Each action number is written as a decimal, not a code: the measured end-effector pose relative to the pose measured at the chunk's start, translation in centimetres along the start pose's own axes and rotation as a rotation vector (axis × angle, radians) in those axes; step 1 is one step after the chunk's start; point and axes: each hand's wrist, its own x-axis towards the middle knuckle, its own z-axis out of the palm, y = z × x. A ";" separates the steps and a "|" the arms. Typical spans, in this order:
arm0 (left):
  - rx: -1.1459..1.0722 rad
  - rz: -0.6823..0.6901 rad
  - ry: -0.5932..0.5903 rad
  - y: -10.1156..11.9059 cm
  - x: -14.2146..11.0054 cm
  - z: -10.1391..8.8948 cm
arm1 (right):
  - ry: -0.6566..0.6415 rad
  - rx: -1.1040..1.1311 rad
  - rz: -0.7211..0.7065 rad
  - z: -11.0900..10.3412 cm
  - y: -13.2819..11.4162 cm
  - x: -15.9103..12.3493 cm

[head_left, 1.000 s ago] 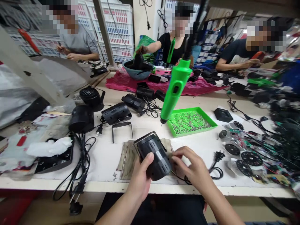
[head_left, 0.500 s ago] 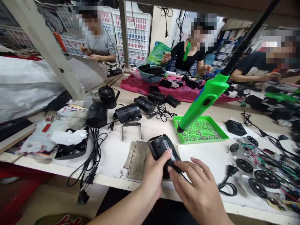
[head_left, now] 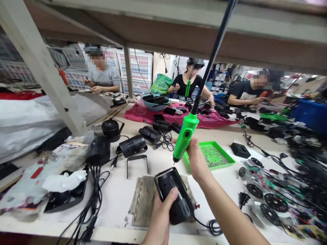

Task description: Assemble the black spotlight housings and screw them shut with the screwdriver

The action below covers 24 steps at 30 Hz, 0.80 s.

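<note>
My left hand (head_left: 162, 214) grips a black cylindrical housing (head_left: 176, 194) with a slotted side and a U-shaped bracket, thumb on top, tilted above a worn cloth pad (head_left: 143, 200). A black cord (head_left: 201, 223) runs from its lower end. My right hand (head_left: 198, 160) is around a hanging green electric screwdriver (head_left: 185, 137), with its palm to the right and its fingers mostly hidden behind the tool. The screwdriver's bit points down, above and apart from the housing's far end. A green tray (head_left: 217, 165) of small screws lies behind my right hand.
Left are more black housings (head_left: 133, 145), a loose U-bracket (head_left: 137, 158) and cords (head_left: 95, 190). At right lie black discs and wired parts (head_left: 277, 202). A shelf (head_left: 163, 54) spans overhead, with a post (head_left: 55, 81) at left. Several people work across the bench.
My right hand has left the housing and reached up to the screwdriver. The left hand still holds the housing. The view has tilted up, showing more of the overhead shelf.
</note>
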 end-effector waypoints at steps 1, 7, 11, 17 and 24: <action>-0.002 -0.011 -0.002 -0.1 0.2 -0.2 | 0.013 0.043 -0.010 0.7 -0.6 0.9; 0.000 -0.003 -0.042 -0.9 1.9 -1.2 | 0.122 0.235 -0.010 0.7 -2.2 0.5; 0.061 0.003 -0.035 -0.5 1.2 -1.1 | 0.174 0.325 0.062 -3.0 -1.2 -1.5; 0.158 -0.037 -0.126 1.0 -0.1 -0.7 | 0.351 0.370 0.061 -7.1 -2.6 -6.6; 0.242 -0.025 -0.124 0.8 -0.3 -0.3 | 0.415 0.558 0.116 -7.1 -5.0 -6.6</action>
